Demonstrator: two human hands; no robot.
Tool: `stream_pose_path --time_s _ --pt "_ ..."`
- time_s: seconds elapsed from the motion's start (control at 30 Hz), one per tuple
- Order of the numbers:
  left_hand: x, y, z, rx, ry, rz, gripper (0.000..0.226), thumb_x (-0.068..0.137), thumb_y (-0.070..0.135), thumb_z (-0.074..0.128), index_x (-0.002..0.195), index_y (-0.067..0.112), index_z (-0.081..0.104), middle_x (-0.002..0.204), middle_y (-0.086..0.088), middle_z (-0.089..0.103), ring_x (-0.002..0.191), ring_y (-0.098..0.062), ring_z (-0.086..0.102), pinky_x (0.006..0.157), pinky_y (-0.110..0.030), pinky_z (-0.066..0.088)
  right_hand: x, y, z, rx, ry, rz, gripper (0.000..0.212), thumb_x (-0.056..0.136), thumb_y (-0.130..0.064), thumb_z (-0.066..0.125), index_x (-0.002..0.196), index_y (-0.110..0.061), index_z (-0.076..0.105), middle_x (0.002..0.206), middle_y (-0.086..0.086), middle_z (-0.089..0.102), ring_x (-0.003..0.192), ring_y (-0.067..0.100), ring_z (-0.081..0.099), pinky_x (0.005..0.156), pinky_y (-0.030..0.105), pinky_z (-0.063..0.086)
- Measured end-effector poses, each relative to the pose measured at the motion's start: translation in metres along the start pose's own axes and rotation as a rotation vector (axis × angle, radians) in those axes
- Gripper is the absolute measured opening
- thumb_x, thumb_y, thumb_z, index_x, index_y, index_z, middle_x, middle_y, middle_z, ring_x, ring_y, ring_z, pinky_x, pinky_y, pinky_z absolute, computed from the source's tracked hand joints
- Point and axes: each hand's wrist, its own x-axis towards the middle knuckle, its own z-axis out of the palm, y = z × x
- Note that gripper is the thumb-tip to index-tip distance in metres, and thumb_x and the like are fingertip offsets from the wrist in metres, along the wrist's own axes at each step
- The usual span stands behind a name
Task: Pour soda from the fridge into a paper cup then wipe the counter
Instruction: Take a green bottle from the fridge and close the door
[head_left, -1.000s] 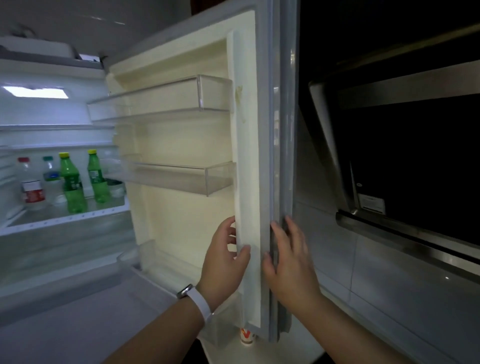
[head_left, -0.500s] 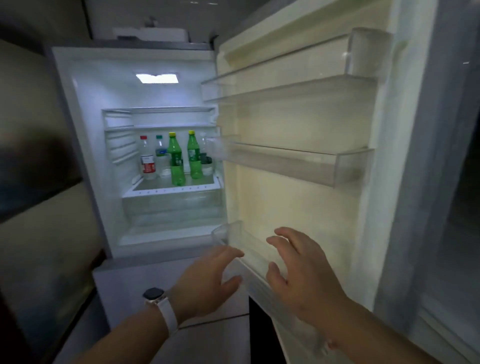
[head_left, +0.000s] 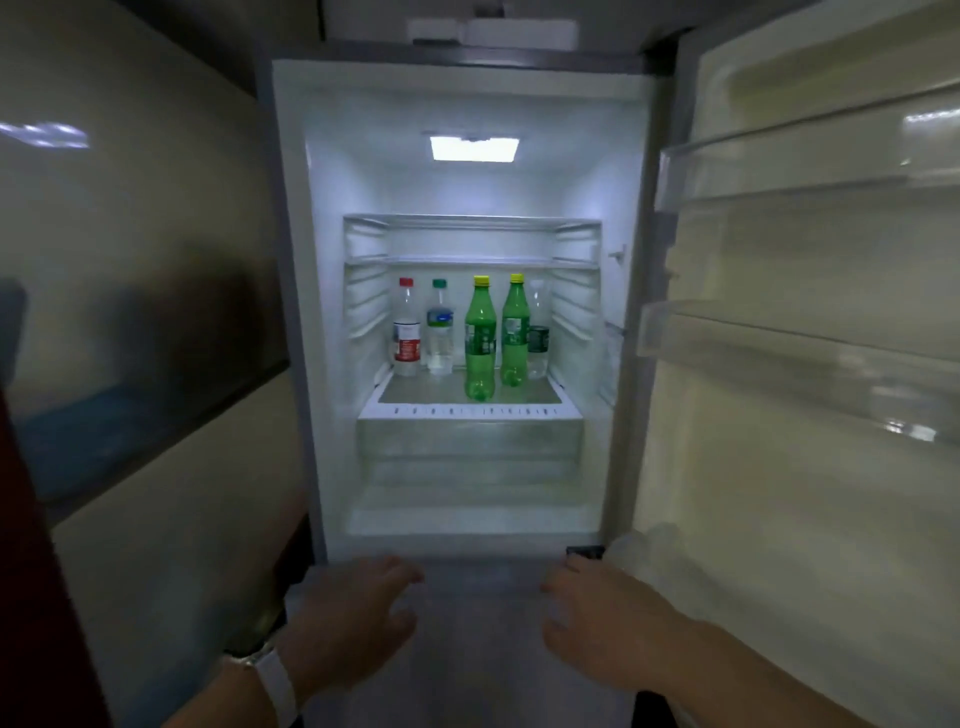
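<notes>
The fridge (head_left: 332, 364) stands open in front of me, lit inside. On its glass shelf (head_left: 467, 411) stand two green soda bottles with yellow caps, one in front (head_left: 479, 343) and one behind to the right (head_left: 514, 332). Left of them are a clear bottle with a red cap (head_left: 407, 328) and one with a green cap (head_left: 440, 328); a third clear bottle (head_left: 538, 332) stands at the right. My left hand (head_left: 353, 618) and my right hand (head_left: 608, 623) hover low before the fridge, fingers apart, holding nothing. No paper cup is in view.
The fridge door (head_left: 810, 364) is swung open on the right, with bare clear door bins (head_left: 779, 332). A glossy cabinet wall (head_left: 135, 312) closes in the left side. A clear drawer (head_left: 467, 441) sits under the bottle shelf.
Both hands let go of the door edge and dropped low in front of the fridge. My view turned left from the door to face the fridge interior straight on.
</notes>
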Motion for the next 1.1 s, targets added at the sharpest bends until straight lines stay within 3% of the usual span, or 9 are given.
stream_pose_path --time_s 0.13,0.27,0.43,0.53,0.7,0.83,0.93,1.1 --pt "0.038 -0.051 0.003 -0.067 -0.016 0.013 0.050 0.087 0.052 0.043 0.133 0.033 0.049 0.138 0.016 0.047 0.128 -0.006 0.043 0.105 -0.022 0.036 0.056 -0.006 0.006 0.036 -0.021 0.047 0.040 0.089 -0.044 0.050 0.121 -0.021 0.059 0.119 -0.003 0.053 0.112 0.017 0.052 0.089 0.031 0.044" --pt "0.071 -0.077 0.001 -0.148 0.038 0.035 0.076 0.064 0.059 0.026 0.128 0.032 0.054 0.131 0.015 0.053 0.122 -0.008 0.049 0.100 -0.021 0.038 0.097 -0.006 0.011 0.062 -0.028 0.134 0.045 0.084 -0.046 0.052 0.124 -0.025 0.056 0.123 -0.001 0.051 0.116 0.021 0.051 0.094 0.034 0.045" --pt "0.101 -0.085 -0.001 -0.192 0.046 0.018 0.046 0.090 0.044 0.050 0.134 0.033 0.048 0.139 0.019 0.043 0.132 -0.007 0.039 0.107 -0.021 0.030 0.134 0.000 0.005 0.088 -0.025 0.237 0.046 0.090 -0.047 0.053 0.131 -0.026 0.051 0.131 -0.005 0.048 0.120 0.018 0.049 0.098 0.035 0.043" --pt "0.116 -0.082 0.005 -0.231 0.058 0.009 0.043 0.091 0.044 0.053 0.133 0.035 0.048 0.141 0.017 0.044 0.132 -0.006 0.039 0.106 -0.022 0.031 0.151 0.004 0.002 0.087 -0.023 0.266 0.046 0.091 -0.048 0.052 0.132 -0.027 0.051 0.134 -0.006 0.048 0.120 0.017 0.049 0.098 0.033 0.043" --pt "0.144 -0.078 0.005 -0.191 0.060 0.063 0.071 0.070 0.064 0.026 0.128 0.034 0.053 0.133 0.014 0.053 0.125 -0.008 0.045 0.103 -0.025 0.037 0.181 0.014 -0.002 0.102 0.015 0.285 0.045 0.091 -0.048 0.052 0.131 -0.028 0.052 0.134 -0.006 0.049 0.120 0.016 0.050 0.098 0.032 0.043" --pt "0.178 -0.080 -0.004 -0.179 0.079 0.046 0.047 0.087 0.051 0.047 0.130 0.034 0.052 0.138 0.014 0.050 0.127 -0.008 0.044 0.106 -0.025 0.036 0.209 0.026 -0.003 0.158 0.082 0.275 0.044 0.090 -0.046 0.054 0.131 -0.029 0.052 0.134 -0.006 0.050 0.117 0.015 0.052 0.098 0.032 0.044" --pt "0.211 -0.075 -0.015 -0.262 0.123 -0.008 0.041 0.091 0.042 0.056 0.130 0.032 0.053 0.138 0.010 0.052 0.124 -0.009 0.047 0.103 -0.027 0.039 0.238 0.035 -0.009 0.265 0.160 0.299 0.043 0.090 -0.043 0.056 0.130 -0.027 0.054 0.132 -0.003 0.055 0.111 0.014 0.056 0.095 0.032 0.047" --pt "0.275 -0.063 -0.038 -0.450 0.203 -0.099 0.039 0.089 0.033 0.063 0.127 0.026 0.057 0.126 0.003 0.061 0.104 -0.011 0.058 0.085 -0.026 0.047 0.294 0.044 -0.027 0.572 0.308 0.351 0.041 0.091 -0.034 0.056 0.130 -0.023 0.053 0.122 -0.001 0.060 0.093 0.014 0.061 0.076 0.030 0.050"
